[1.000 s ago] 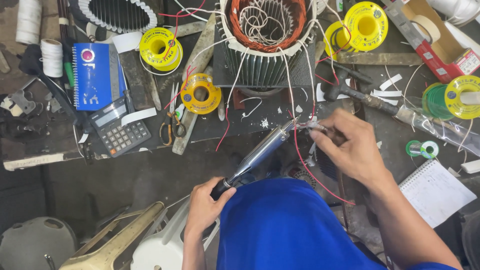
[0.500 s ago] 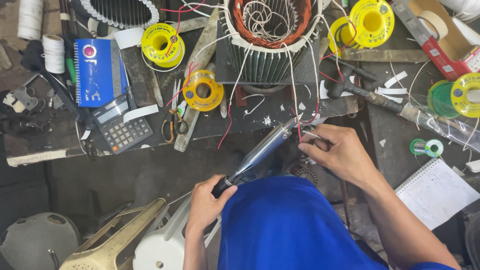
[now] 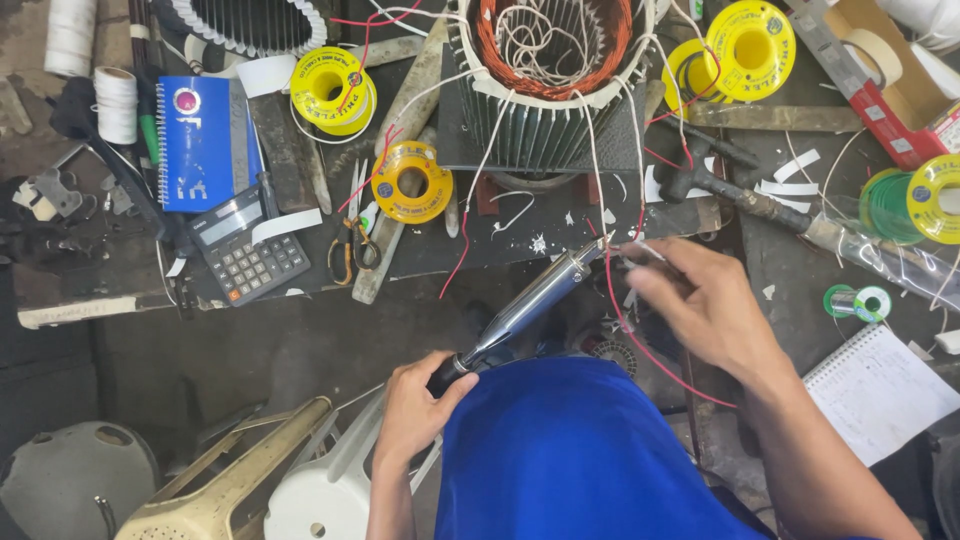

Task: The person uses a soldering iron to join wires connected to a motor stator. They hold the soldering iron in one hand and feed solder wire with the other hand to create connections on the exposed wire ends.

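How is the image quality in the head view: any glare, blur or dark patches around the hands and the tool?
Head view: lighting is even and soft. The soldering iron shows a bright glare streak along its metal barrel. The left hand and right hand look sharp, with no evident motion blur. The lower left floor area is dim. The motor stator is cropped by the top edge.

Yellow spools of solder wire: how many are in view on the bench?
4 fully yellow: one right of the blue notebook, two overlapping at upper right, one at the right edge beside a green spool. An orange-yellow spool sits mid-bench. Others may be hidden.
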